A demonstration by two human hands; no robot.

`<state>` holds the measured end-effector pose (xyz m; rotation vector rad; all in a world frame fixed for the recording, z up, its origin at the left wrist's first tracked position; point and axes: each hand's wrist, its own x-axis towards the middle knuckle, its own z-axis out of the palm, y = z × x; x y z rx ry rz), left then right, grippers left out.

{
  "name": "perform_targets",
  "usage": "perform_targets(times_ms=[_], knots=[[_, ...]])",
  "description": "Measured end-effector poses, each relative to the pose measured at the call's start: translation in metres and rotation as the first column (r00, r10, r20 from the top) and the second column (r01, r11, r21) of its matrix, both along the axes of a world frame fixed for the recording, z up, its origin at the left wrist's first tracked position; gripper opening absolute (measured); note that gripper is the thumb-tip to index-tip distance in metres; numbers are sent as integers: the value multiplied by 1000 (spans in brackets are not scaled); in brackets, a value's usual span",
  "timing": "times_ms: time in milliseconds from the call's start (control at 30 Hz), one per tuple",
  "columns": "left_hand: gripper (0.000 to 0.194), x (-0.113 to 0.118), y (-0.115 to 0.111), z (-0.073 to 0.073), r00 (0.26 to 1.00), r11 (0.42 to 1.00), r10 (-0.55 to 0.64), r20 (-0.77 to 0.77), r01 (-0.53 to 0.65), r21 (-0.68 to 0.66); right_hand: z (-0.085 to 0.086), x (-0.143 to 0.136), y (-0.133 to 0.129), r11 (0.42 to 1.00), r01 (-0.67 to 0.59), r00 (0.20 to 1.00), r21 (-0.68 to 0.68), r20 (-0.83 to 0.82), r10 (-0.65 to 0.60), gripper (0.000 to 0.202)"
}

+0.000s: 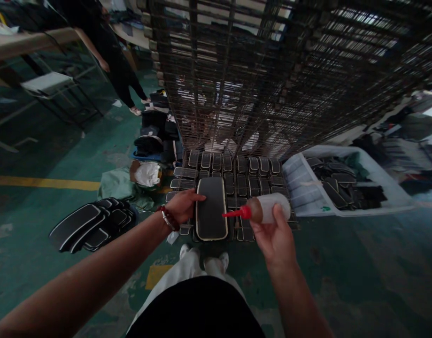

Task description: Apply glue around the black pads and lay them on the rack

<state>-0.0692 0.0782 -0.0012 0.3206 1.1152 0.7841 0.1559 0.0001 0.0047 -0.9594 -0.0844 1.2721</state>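
Note:
My left hand (pixel 182 205) grips the left edge of a dark rounded-rectangular panel (pixel 212 209) with a pale border, its thumb lying on the face. In my right hand (pixel 275 234) is a squeeze bottle (pixel 272 208) with a red nozzle, tipped sideways and holding some brownish liquid near the cap. The red tip points left and appears at the panel's right edge; whether it touches I cannot tell. Below and behind the panel, rows of smaller dark pale-edged pieces (pixel 254 184) lie on a wire rack shelf.
Tall stacked wire racks (pixel 237 84) rise ahead. A white bin (pixel 371 206) of dark pieces stands right. At left are a pile of dark panels (pixel 82 223), a green sack (pixel 115 183) and a stool (pixel 49 83). Another person (pixel 110 51) stands at the upper left.

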Motion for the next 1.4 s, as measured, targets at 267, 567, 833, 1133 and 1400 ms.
perform_targets(times_ms=[267, 567, 833, 1133, 1400], knots=[[38, 21, -18, 4, 971, 975, -219, 92, 216, 44, -5, 2, 49, 974, 48, 919, 221, 373, -130, 38], [26, 19, -4, -6, 981, 983, -181, 64, 181, 6, -19, -3, 12, 977, -54, 880, 206, 472, -50, 40], [37, 22, 0, -12, 957, 958, -286, 44, 286, 16, -16, 7, -6, 972, -78, 863, 220, 504, -45, 50], [39, 33, -4, -17, 923, 926, -377, 75, 375, 40, -23, 22, -7, 966, 109, 878, 233, 434, -203, 52], [28, 78, 4, -42, 986, 986, -168, 1, 168, -3, -40, 91, -51, 984, 102, 950, -145, -279, -139, 34]])
